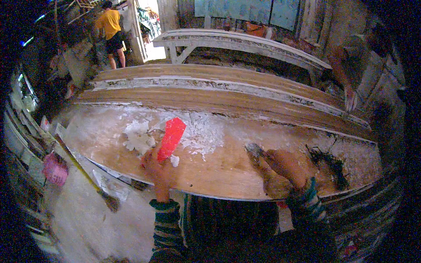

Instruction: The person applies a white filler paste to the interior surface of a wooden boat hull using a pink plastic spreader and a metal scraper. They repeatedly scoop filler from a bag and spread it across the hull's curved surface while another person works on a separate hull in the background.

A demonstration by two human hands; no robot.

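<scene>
My left hand [157, 167] is closed around the lower end of a red flat tool [171, 137], long and speckled with white; its exact kind does not show. It is held over the wooden board [219, 175], beside flaky white plaster [199, 133] spread on the surface. To the right, my right hand [284, 163] grips what looks like a putty knife [253, 150]; its greyish blade points left at the board, and the handle is hidden in my fingers. A dark bundle of fibres [330, 164] lies on the board to the right of that hand.
Beyond the board run long wooden tabletops [210, 70] with white-crusted edges, then a white bench [245, 44]. A co-worker's hand [350, 100] reaches down at the far right. A person in a yellow top [109, 26] stands by the doorway. At left are a brush [107, 199] and a pink bundle [55, 169].
</scene>
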